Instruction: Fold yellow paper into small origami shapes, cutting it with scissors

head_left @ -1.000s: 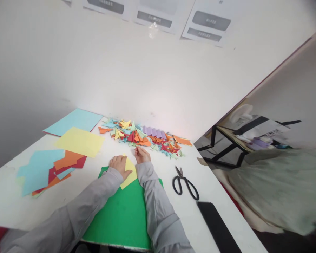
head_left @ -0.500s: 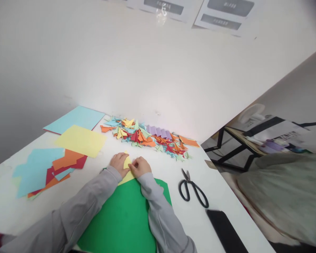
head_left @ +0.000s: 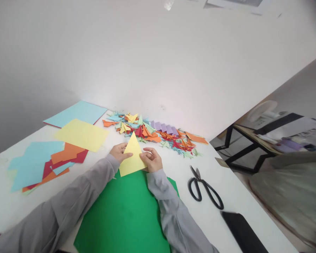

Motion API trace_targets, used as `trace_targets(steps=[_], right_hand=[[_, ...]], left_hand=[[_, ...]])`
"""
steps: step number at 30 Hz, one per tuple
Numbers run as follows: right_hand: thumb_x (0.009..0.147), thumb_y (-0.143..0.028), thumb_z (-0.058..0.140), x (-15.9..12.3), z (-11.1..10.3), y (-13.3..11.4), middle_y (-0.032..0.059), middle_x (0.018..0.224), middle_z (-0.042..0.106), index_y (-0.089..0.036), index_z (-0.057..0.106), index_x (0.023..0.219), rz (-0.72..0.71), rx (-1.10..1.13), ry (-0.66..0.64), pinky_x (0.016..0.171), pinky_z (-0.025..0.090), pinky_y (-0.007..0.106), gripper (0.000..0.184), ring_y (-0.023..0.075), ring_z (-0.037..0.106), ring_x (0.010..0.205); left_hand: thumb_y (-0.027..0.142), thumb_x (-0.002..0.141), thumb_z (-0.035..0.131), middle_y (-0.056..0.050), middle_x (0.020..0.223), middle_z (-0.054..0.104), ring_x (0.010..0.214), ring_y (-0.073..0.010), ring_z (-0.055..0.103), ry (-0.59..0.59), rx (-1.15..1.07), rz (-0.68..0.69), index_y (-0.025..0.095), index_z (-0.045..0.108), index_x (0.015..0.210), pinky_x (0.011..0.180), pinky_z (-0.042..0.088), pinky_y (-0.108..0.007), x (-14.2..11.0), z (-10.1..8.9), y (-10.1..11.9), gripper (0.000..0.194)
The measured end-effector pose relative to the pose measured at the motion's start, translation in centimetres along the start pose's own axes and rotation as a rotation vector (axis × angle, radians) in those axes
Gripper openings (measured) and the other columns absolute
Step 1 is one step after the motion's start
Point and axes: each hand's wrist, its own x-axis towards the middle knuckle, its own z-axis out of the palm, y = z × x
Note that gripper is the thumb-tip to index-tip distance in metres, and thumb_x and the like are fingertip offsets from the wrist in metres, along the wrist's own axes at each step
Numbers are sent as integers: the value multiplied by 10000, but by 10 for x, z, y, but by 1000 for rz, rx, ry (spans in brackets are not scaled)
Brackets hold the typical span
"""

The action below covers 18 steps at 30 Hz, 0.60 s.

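Observation:
A folded yellow paper [head_left: 132, 156], pointed at the top, is held up between both hands above the far edge of a green sheet [head_left: 126, 214]. My left hand [head_left: 118, 152] pinches its left edge, thumb on the front. My right hand [head_left: 153, 160] grips its right edge with fingers curled. Both arms wear grey sleeves. Just beyond the hands lies a heap of several small folded paper pieces [head_left: 150, 133] in orange, red, yellow, blue and lilac.
Flat coloured sheets lie at the left: light blue [head_left: 76, 113], yellow [head_left: 81, 134], and a mixed stack [head_left: 42, 163]. Black scissors [head_left: 204, 184] lie to the right of the green sheet, and a black phone [head_left: 242, 233] near the table's right edge. A white wall stands behind.
The yellow paper was pressed flat under both hands; now it is raised as a pointed shape held by both edges. The camera has tilted downward and shifted a little.

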Motion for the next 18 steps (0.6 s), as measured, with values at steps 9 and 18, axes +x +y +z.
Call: trace_targets(steps=[9, 18], right_hand=[[563, -290, 646, -6, -22, -2, -6, 575, 608, -170, 582, 796, 16, 19, -143, 442, 382, 226, 270, 102, 510, 458], [713, -295, 521, -15, -13, -13, 17, 782, 608, -246, 646, 832, -351, -280, -157, 505, 435, 234, 179, 118, 541, 610]], left_hand=[[259, 427, 761, -75, 721, 682, 665, -202, 636, -23, -28, -10, 84, 540, 960, 658, 498, -344, -2, 1, 0, 604], [294, 418, 761, -86, 707, 681, 684, -233, 637, -57, 22, -4, 70, 569, 965, 666, 501, -372, 0, 0, -5, 621]])
